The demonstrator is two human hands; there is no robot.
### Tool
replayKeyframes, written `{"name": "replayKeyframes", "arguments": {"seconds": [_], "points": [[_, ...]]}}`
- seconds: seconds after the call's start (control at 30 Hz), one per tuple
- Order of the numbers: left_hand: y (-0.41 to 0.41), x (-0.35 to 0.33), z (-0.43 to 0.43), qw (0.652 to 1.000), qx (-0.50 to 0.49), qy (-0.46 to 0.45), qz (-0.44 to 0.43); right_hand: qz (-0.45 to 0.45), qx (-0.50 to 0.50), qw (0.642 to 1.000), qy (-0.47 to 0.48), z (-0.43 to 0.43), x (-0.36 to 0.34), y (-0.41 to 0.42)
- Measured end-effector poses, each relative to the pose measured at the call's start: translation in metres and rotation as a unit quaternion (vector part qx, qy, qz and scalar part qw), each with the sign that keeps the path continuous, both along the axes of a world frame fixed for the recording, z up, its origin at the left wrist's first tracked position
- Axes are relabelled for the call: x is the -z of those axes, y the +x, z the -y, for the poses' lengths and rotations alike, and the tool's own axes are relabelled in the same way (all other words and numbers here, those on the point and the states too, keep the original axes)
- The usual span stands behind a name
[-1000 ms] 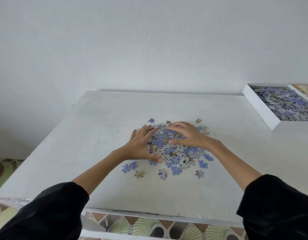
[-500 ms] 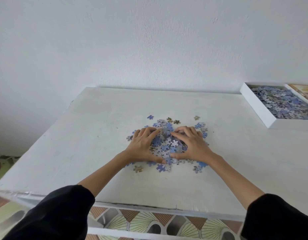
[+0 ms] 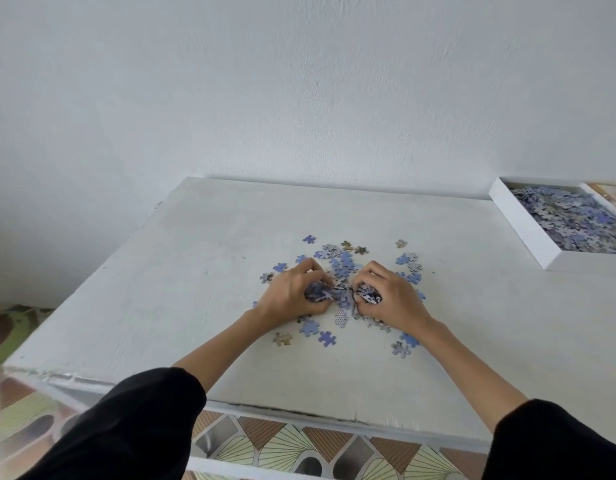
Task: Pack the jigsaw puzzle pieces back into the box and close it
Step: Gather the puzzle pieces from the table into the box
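Note:
Blue and grey jigsaw puzzle pieces (image 3: 341, 263) lie scattered at the middle of the white table (image 3: 161, 289). My left hand (image 3: 292, 292) grips a bunch of pieces with curled fingers. Beside it, my right hand (image 3: 391, 296) grips a second bunch. Both hands sit on the table, knuckles close together. The white puzzle box (image 3: 528, 230) stands open at the far right, filled with many pieces and partly cut off by the frame edge.
A white wall rises straight behind the table. Loose pieces (image 3: 325, 337) lie in front of my hands, near the table's front edge. A patterned floor (image 3: 282, 448) shows below the table. Something with a printed picture (image 3: 611, 192) lies behind the box.
My hands swept the spread pieces inward, then their fingers curled and each closed on a handful. The pile between them has shrunk.

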State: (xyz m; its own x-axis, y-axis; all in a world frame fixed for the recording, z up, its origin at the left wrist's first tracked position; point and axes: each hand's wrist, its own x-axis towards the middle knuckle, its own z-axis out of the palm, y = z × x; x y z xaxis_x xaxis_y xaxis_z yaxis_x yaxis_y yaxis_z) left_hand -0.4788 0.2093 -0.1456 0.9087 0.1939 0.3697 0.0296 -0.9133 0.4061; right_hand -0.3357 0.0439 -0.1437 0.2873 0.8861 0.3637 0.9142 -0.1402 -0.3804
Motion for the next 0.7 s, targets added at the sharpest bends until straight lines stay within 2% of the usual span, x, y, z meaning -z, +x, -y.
{"name": "replayKeyframes", "arguments": {"seconds": [0.17,0.37,0.7], "points": [[0.004,-0.003,0.0,1.0,0.016,-0.007,0.023,-0.071,0.009,0.994,0.088,-0.005,-0.002,0.005],[0.009,-0.019,-0.001,0.991,0.017,-0.127,0.028,-0.215,0.025,0.972,0.09,-0.002,-0.025,0.009],[0.031,-0.043,-0.001,0.98,0.068,-0.164,0.085,-0.24,-0.014,0.966,0.094,0.003,-0.058,0.02]]}}
